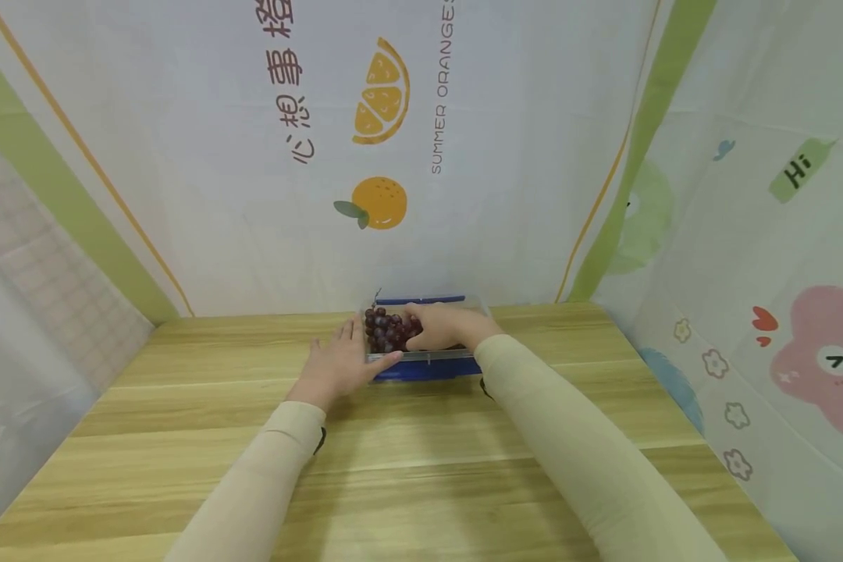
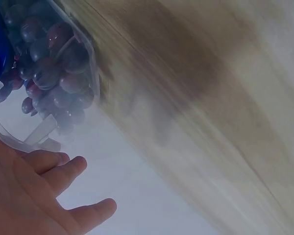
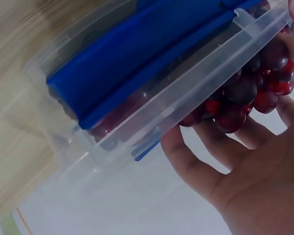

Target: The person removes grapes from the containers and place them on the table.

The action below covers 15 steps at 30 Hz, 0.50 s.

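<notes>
A clear plastic container [image 1: 464,353] with blue clip flaps [image 3: 137,54] stands at the back of the table. Dark red grapes [image 1: 385,332] fill its left part in the head view, with a stem poking up over the rim. My right hand [image 1: 444,326] reaches in from above. In the right wrist view its fingers curl round the bunch of grapes [image 3: 232,110]. At the container's left end rests my left hand [image 1: 337,361], thumb stretched along the front rim. Its fingers [image 2: 66,176] are nearly straight beside the container wall in the left wrist view.
The wooden table [image 1: 393,484] reaches back to a white cloth [image 1: 218,195] printed with oranges, hanging just behind the container. Another printed cloth [image 1: 752,257] hangs along the right side.
</notes>
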Motion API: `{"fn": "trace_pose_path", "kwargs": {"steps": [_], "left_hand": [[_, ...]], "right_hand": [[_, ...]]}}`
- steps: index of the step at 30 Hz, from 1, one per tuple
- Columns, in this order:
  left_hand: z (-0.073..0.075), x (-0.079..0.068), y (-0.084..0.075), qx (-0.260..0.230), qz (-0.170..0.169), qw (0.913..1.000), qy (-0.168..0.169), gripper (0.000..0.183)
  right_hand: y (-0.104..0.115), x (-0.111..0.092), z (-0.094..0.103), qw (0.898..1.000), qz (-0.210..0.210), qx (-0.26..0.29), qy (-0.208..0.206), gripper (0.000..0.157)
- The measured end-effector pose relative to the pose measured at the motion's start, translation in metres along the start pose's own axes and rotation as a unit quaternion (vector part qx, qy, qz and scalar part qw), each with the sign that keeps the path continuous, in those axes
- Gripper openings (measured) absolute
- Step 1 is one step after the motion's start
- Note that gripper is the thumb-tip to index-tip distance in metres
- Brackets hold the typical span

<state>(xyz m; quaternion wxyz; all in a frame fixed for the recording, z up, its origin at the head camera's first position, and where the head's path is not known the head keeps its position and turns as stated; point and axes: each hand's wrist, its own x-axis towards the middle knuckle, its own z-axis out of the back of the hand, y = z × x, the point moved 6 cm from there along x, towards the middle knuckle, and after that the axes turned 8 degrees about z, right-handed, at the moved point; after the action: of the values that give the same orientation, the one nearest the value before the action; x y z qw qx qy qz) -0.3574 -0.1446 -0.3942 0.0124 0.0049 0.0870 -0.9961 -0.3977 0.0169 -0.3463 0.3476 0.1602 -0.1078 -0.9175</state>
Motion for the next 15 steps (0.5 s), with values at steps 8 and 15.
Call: {"fn": "trace_pose_path", "kwargs": {"steps": [8,15], "left_hand": [[0.0021,-0.0028,-0.0011,0.003,-0.002,1.0,-0.002,0.123],[0.0031,-0.0036,0.0,0.006,-0.001,1.0,0.001,0.124]], "right_hand": [[0.0023,0.0017,0.005,0.999,0.008,-0.035,-0.027,0.047],[0.004,0.0017,0.0086,0.997,0.016,-0.053,-0.054,0.048]]}}
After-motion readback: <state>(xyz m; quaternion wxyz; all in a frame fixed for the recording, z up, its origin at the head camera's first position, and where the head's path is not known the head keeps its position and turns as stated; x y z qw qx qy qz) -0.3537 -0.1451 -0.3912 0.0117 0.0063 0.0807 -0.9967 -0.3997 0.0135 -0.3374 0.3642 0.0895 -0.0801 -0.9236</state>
